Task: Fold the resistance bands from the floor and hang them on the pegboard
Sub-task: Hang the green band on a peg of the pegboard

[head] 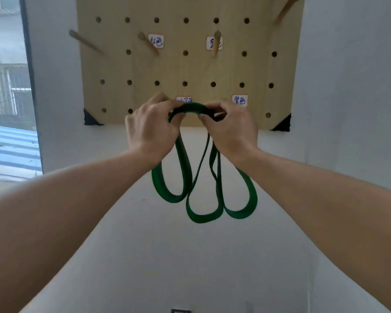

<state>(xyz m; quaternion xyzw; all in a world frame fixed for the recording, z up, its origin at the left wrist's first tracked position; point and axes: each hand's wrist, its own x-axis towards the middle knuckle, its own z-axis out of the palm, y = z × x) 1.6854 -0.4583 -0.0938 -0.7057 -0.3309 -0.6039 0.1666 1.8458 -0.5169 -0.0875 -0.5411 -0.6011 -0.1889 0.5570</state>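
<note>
Both hands pinch the top of a folded green resistance band (191, 108): the left hand (152, 129) on its left end, the right hand (231, 129) on its right, with three loops hanging below. It is held against the lower edge of the wooden pegboard (190, 68). White labels (156, 41) there bear blue handwriting, one ending in 色, beside angled wooden pegs (216, 44).

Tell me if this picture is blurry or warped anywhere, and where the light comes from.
Head view: daylight enters from the window on the left; wide-angle bending stretches both forearms toward the corners; the pegboard labels look soft, while the green band stays fairly clear.
</note>
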